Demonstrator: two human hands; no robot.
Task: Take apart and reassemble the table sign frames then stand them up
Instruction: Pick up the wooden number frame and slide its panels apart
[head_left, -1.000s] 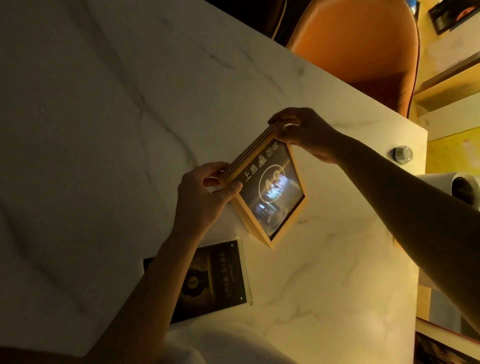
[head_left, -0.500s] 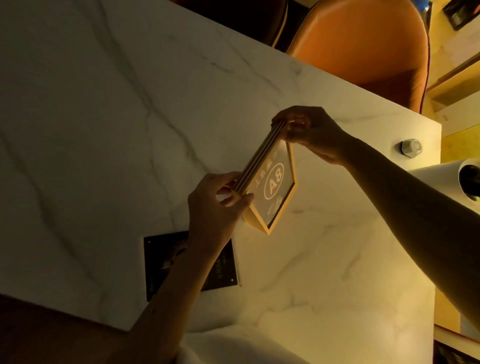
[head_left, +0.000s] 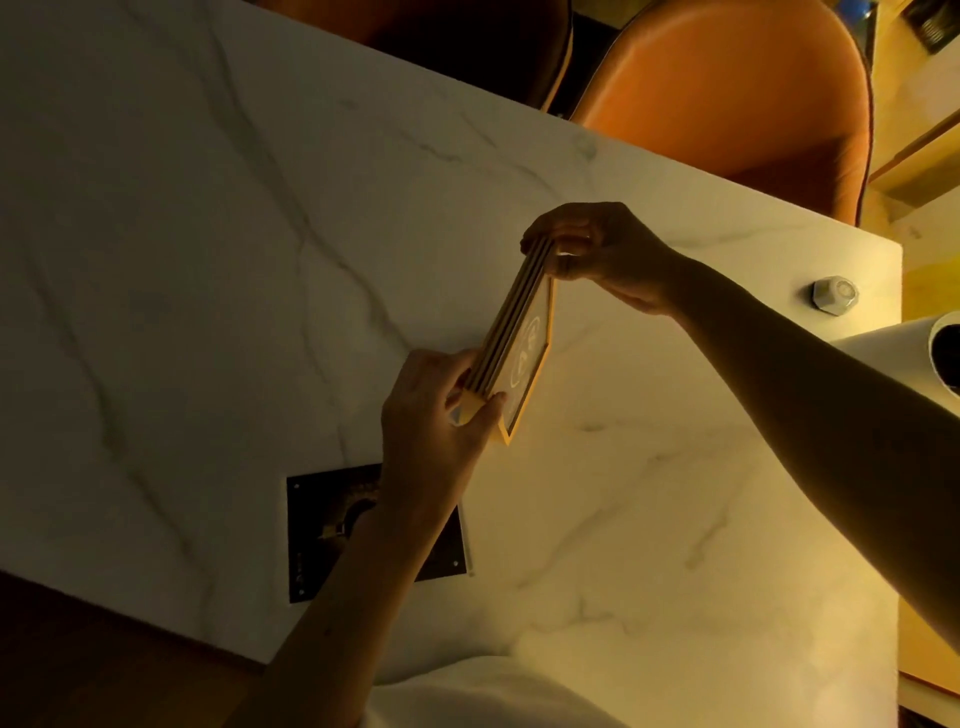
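Head view
Writing: the wooden sign frame (head_left: 524, 338) is showing a pale circle with large characters on its dark face; it is turned too far edge-on for them to be read.
Left hand (head_left: 441, 415): it is pinching the frame's near corner, thumb on the face side, fingers curled behind the stacked edge.
Right hand (head_left: 608, 254): it is gripping the frame's far corner, fingers folded over the top edge.
Frame position: it is being held nearly on edge, between the two hands, above the marble table (head_left: 208, 260).
Second sign: a dark acrylic sign panel (head_left: 317, 525) is lying flat on the table near its front edge, partly under the left forearm; its print is too dim to read.
Other things: a small hexagonal object (head_left: 835, 294) is sitting near the table's right edge; an orange chair (head_left: 737, 88) is standing beyond the far side.
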